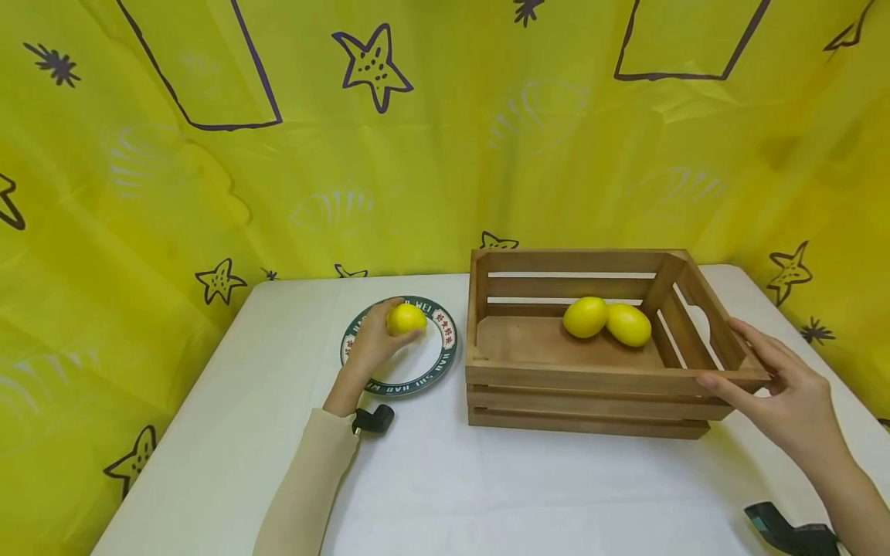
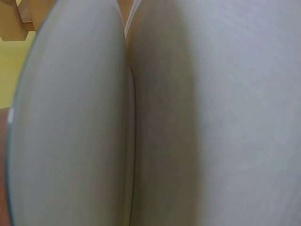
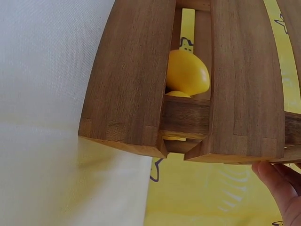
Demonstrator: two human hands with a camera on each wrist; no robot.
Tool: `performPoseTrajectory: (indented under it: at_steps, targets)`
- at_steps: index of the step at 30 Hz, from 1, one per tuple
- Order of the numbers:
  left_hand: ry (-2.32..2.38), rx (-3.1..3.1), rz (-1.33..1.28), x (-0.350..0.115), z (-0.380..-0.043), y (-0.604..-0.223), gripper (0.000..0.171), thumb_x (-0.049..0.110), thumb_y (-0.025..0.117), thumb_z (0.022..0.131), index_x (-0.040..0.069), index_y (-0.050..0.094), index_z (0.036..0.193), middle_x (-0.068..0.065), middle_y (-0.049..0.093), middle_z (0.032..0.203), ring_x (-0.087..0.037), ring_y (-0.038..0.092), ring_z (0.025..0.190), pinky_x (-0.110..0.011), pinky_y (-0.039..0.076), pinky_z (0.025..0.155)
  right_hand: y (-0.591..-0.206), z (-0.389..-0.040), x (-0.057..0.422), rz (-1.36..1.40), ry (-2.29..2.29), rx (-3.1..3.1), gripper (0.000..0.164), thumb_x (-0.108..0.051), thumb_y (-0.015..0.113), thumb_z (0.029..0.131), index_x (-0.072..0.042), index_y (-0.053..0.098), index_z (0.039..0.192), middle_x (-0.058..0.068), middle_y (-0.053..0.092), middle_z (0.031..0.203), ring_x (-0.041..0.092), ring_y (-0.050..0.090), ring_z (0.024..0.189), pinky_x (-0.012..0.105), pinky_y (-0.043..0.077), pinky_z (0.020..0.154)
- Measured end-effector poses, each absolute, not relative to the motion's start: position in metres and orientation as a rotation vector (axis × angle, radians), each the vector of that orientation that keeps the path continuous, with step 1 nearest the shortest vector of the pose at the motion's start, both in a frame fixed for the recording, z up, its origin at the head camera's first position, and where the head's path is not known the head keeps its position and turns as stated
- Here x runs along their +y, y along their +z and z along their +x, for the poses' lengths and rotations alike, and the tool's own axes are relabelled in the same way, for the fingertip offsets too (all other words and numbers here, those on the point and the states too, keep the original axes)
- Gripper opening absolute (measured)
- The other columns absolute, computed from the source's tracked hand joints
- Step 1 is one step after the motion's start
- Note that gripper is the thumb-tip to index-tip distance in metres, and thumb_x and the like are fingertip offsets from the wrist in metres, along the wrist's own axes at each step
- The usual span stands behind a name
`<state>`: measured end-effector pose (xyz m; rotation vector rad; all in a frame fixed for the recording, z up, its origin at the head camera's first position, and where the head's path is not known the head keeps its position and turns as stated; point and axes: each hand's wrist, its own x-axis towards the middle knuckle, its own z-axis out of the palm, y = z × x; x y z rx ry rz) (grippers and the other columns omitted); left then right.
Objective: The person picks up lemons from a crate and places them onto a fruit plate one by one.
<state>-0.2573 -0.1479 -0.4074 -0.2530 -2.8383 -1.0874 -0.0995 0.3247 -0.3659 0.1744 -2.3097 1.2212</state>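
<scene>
While left fingers (image 1: 405,339) pinch a lemon (image 1: 409,317), partly hiding a plate (image 1: 443,363), right fingers (image 1: 765,344) grip a crate (image 1: 605,375).

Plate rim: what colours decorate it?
Plate rim: dark green, with white and red lettering; clearest in head view.

The readable writing stands on the dark green rim (image 1: 419,384) of the round white plate (image 1: 417,364). In white capitals along the lower right it reads "HAO SHI HAO W", the rest of that last word covered; at the top "WEI" shows, the letters before it partly hidden. A pale right-hand panel (image 1: 443,328) carries red Chinese characters, 好食好味. The left-hand panel's (image 1: 349,349) red characters are too small to read.
</scene>
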Motion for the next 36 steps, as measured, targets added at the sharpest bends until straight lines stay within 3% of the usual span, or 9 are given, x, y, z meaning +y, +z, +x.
performPoseTrajectory:
  at_steps: [12, 21, 32, 36]
  targets:
    - [-1.12, -2.796, -0.209, -0.148, -0.253, -0.407, 0.069, 0.033, 0.074, 0.087, 0.0, 0.046, 0.141, -0.021, 0.046, 0.145, -0.038, 0.039, 0.136, -0.049, 0.029, 0.114, -0.364, -0.103, 0.326, 0.178, 1.191, -2.31, 0.08, 0.011, 0.079, 0.072, -0.01, 0.05, 0.143, -0.028, 0.048, 0.131, -0.014, 0.044, 0.117, -0.002, 0.036, 0.088]
    - [-1.149, -2.733, -0.154, -0.145, -0.249, -0.399, 0.059, 0.038, 0.064, 0.094, 0.003, 0.048, 0.14, -0.019, 0.05, 0.14, -0.038, 0.05, 0.125, -0.049, 0.044, 0.103, -0.364, -0.105, 0.323, 0.204, 1.219, -2.291, 0.081, 0.013, 0.078, 0.071, -0.009, 0.05, 0.143, -0.026, 0.051, 0.129, -0.013, 0.045, 0.115, -0.002, 0.037, 0.087]
    - [-1.103, -2.611, -0.175, -0.133, -0.239, -0.376, 0.049, 0.034, 0.062, 0.096, 0.005, 0.054, 0.134, -0.018, 0.055, 0.133, -0.037, 0.055, 0.119, -0.05, 0.049, 0.096, -0.367, -0.102, 0.324, 0.181, 1.222, -2.298, 0.083, 0.011, 0.078, 0.072, -0.017, 0.049, 0.144, -0.018, 0.053, 0.134, -0.013, 0.045, 0.115, -0.001, 0.036, 0.089]
    - [-1.158, -2.563, -0.221, -0.128, -0.238, -0.368, 0.047, 0.032, 0.063, 0.096, 0.004, 0.056, 0.132, -0.016, 0.057, 0.13, -0.035, 0.057, 0.118, -0.047, 0.051, 0.094, -0.367, -0.102, 0.326, 0.174, 1.203, -2.306, 0.082, 0.01, 0.079, 0.072, -0.017, 0.049, 0.145, -0.021, 0.053, 0.133, -0.015, 0.045, 0.113, -0.002, 0.036, 0.087]
